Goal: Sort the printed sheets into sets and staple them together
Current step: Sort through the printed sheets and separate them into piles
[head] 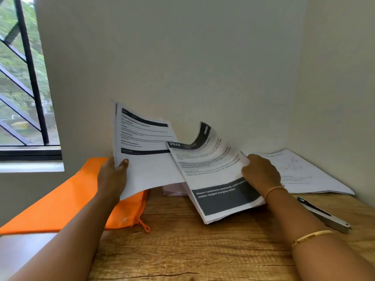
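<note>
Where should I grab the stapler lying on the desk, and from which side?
Probably round its middle, from above: the stapler lies flat on the wooden desk, long and narrow, its top uncovered, so thumb and fingers fit on the two long sides. The right hand is nearest, once it lets go of its sheet.

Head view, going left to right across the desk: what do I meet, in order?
orange zip pouch → left hand → single sheet it pinches → curling printed stack → right hand → stapler

Single head view, forward-down, close over desk (182, 250)
</note>
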### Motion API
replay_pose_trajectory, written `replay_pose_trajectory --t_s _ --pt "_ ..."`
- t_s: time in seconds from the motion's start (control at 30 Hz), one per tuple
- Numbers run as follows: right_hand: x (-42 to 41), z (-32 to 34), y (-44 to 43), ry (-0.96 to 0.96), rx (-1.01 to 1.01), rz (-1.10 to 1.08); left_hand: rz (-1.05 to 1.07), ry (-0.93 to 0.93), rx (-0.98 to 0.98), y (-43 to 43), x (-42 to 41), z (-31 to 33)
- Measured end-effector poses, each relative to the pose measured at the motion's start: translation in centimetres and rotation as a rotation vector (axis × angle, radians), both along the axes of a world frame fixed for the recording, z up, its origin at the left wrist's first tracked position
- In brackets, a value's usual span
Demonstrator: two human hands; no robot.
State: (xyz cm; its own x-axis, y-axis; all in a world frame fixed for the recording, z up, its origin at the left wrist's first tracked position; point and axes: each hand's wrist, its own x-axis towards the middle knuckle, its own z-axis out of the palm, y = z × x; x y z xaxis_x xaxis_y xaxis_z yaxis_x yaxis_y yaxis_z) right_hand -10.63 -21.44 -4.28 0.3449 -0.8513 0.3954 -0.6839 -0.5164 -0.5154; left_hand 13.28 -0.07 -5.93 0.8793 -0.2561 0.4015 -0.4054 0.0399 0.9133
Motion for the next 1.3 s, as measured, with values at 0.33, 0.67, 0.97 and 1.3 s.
replay_pose_trajectory --t_s 0.33,0.67,0.97,1.3 --pt "0.0 -1.4 -1.2 0.355 0.014 -0.210 0.187 0.086 -0.057 0.9 1.2 0.1" --pt "0.4 -1.2 -0.4 0.442 -0.067 -0.216 0.136 0.176 -0.175 0.9 0.9 0.2" --pt "0.8 -1.2 0.4 0.441 -0.168 -0.208 -0.031 0.027 -0.028 0.0 -0.2 0.1" --pt "2.1 0.0 2.6 -0.370 0.386 0.424 -0.238 -0.075 -0.052 -0.3 -1.8 0.3"
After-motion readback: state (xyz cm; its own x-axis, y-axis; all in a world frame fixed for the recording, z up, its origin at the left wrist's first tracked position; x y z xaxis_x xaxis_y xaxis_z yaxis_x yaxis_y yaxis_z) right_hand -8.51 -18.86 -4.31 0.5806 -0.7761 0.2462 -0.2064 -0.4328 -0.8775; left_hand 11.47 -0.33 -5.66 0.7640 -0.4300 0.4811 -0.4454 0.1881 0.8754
